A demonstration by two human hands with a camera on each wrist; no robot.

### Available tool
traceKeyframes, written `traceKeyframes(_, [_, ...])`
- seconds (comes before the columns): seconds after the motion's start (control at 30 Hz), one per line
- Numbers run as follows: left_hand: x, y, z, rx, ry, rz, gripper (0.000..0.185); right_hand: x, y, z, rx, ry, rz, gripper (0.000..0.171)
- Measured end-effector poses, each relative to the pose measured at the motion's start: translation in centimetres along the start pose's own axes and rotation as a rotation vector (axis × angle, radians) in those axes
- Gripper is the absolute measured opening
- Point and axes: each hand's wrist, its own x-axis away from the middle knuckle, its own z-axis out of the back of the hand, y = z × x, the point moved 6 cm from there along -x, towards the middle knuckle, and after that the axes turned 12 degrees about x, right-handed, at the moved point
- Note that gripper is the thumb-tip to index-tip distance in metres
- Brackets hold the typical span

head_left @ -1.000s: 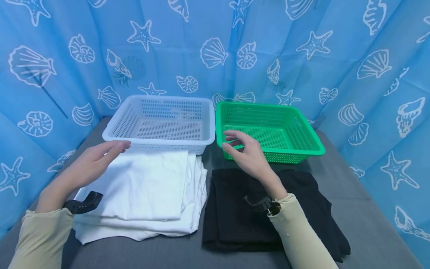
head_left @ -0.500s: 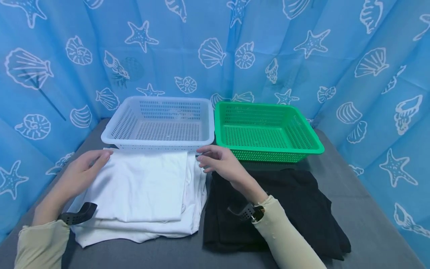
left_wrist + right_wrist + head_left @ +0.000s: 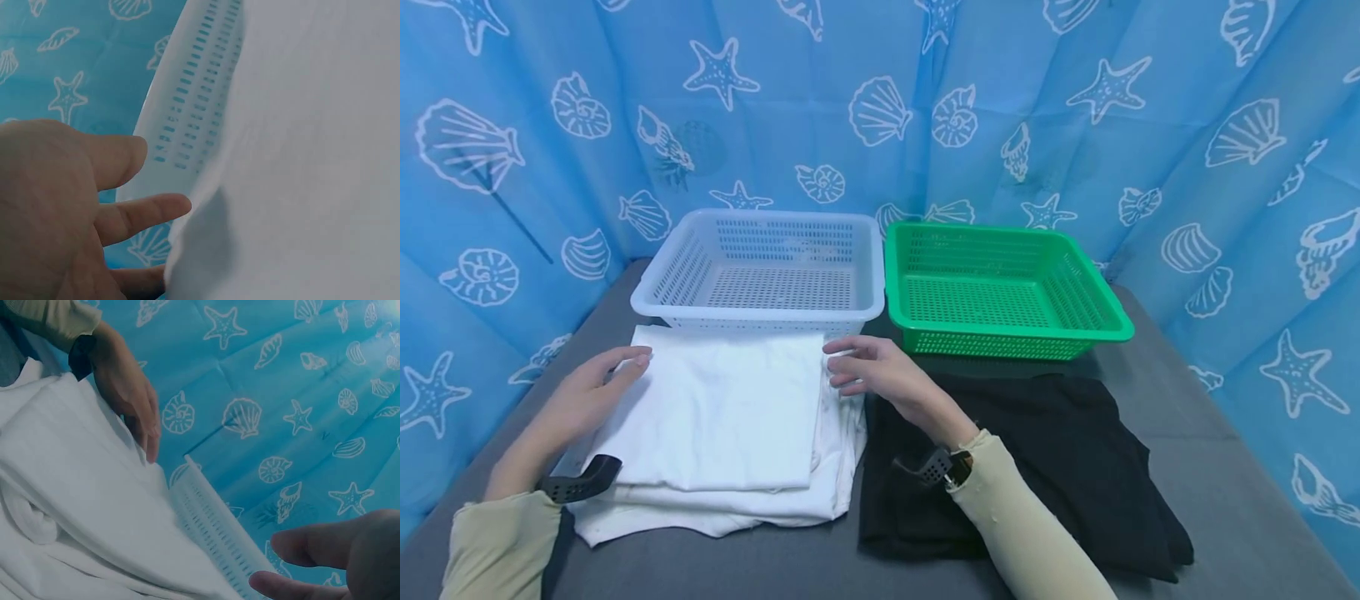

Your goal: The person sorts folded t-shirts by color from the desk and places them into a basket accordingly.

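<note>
A stack of folded white garments (image 3: pixel 715 408) lies in front of the white basket (image 3: pixel 760 315). At the top piece's far left corner is my left hand (image 3: pixel 591 396), thumb and fingers spread. In the left wrist view its fingertips (image 3: pixel 178 205) meet the cloth's edge, and the lower fingers are partly hidden by it. My right hand (image 3: pixel 887 375) hovers by the far right corner of the same piece, fingers slightly bent and apart. The right wrist view shows its thumb and finger separated, with nothing between them.
A green basket (image 3: pixel 1015 331) stands right of the white one. Folded black garments (image 3: pixel 1060 467) lie in front of it, partly under my right forearm. A grey cloth surface (image 3: pixel 1210 483) carries everything, and a blue shell-patterned curtain (image 3: pixel 985 50) hangs behind.
My right hand has moved left and nearer, from over the green basket's edge to the white stack's far right corner. My left hand has drawn back slightly towards the stack's left corner.
</note>
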Motion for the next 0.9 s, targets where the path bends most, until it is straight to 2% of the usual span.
traceKeyframes(0.17, [-0.2, -0.4, -0.5, 0.091, -0.034, 0.029, 0.073, -0.4, 0.9, -0.6, 0.037, 0.000, -0.050, 0.038])
traceKeyframes(0.27, [-0.2, -0.5, -0.6, 0.120, -0.029, 0.036, 0.072, -0.6, 1.1, -1.0, 0.067, -0.005, -0.040, 0.038])
traceKeyframes(0.53, [0.3, 0.2, 0.1, 0.123, 0.073, 0.002, 0.069, -0.8, 0.8, -1.5, 0.029, -0.008, 0.016, 0.041])
traceKeyframes(0.77, [0.9, 1.1, 0.8, 0.165, 0.156, -0.102, 0.058, -0.7, 0.8, -1.6, 0.060, 0.007, 0.034, 0.038])
traceKeyframes(0.83, [1.0, 1.1, 0.8, 0.176, 0.142, -0.093, 0.058, -0.7, 0.9, -1.7, 0.068, -0.019, 0.029, 0.037])
traceKeyframes(0.9, [1.0, 0.7, 0.5, 0.180, 0.079, -0.052, 0.060, -0.7, 1.0, -1.9, 0.063, -0.055, 0.020, 0.036])
